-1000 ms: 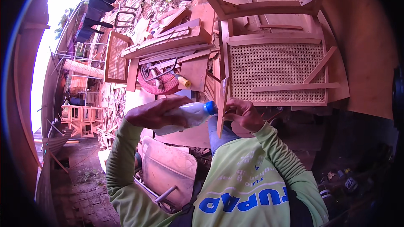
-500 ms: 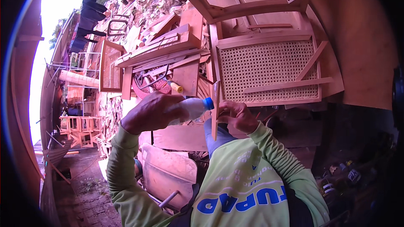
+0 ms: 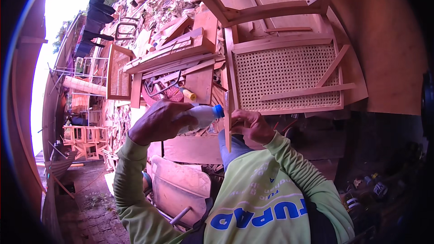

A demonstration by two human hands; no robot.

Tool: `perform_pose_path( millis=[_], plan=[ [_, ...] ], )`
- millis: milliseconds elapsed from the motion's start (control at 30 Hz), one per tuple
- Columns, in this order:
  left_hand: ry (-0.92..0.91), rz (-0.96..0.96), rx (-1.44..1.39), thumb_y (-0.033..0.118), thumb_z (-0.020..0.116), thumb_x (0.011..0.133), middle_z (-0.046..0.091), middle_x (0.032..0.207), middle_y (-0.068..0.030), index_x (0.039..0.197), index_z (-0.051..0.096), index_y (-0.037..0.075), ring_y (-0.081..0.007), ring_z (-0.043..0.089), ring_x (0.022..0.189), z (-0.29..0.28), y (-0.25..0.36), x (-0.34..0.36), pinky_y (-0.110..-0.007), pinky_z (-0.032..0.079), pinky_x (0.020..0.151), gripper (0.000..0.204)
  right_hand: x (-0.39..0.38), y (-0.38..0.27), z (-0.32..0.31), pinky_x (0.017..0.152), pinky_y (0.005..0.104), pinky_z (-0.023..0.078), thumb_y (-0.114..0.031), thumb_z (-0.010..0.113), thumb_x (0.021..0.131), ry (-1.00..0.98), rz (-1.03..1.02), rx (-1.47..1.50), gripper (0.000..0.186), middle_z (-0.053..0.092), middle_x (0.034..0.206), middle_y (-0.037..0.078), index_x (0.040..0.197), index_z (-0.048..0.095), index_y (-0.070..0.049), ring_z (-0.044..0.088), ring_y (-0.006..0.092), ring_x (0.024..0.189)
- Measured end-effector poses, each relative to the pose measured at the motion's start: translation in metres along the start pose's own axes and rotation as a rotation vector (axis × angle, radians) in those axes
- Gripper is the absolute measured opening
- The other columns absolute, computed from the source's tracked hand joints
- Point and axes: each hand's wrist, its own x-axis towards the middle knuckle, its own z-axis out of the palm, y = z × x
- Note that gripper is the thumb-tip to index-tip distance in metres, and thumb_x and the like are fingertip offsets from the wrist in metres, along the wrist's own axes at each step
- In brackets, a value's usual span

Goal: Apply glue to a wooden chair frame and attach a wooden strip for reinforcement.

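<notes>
Bottle, gripped in the left hand, points rightward from those fingers, its blue cap near the wood strip set crosswise, held at the fingertips of the right hand

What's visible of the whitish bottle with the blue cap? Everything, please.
The translucent, whitish bottle with a blue cap looks like plastic, with a rounded body narrowing toward the capped end. The person's bare left hand grips it and hides its base end. In the picture it lies nearly sideways, cap to the right and slightly higher. The cap is at the narrow, light-brown wooden strip; whether they touch is unclear. What it contains can't be told.
</notes>
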Motion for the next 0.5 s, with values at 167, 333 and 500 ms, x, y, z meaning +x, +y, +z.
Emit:
perform_pose_path(
  millis=[167,333,500],
  plan=[
    [-0.022,-0.008,0.055,0.022,0.072,0.091,0.069,0.075,-0.0196,0.091,0.069,0.002,-0.0396,0.069,0.068,-0.0023,0.0010,-0.0004,-0.046,0.055,0.063,0.020,-0.0007,0.0017,-0.0010,0.095,0.0294,0.058,0.015,0.067,0.090,-0.024,0.008,0.012,0.030,0.065,0.111,0.005,0.117,0.066,0.001,0.069,0.0172,0.108],
    [-0.034,-0.007,0.029,0.022,0.073,0.092,0.069,0.076,-0.0192,0.094,0.069,0.003,-0.0392,0.070,0.069,-0.0010,-0.0008,0.0005,-0.046,0.055,0.064,0.020,-0.0013,0.0016,-0.0013,0.095,0.0297,0.058,0.016,0.066,0.090,-0.012,0.011,0.010,0.031,0.066,0.110,0.006,0.117,0.066,0.001,0.070,0.0181,0.108],
    [-0.044,-0.008,-0.028,0.017,0.074,0.089,0.075,0.083,-0.0159,0.122,0.071,0.003,-0.0292,0.075,0.072,0.0007,0.0066,0.0048,-0.039,0.058,0.068,0.036,-0.0024,-0.0017,-0.0004,0.095,0.0297,0.056,0.016,0.066,0.090,-0.010,0.007,0.017,0.031,0.066,0.111,0.005,0.117,0.067,0.000,0.068,0.0162,0.107]
  ],
)
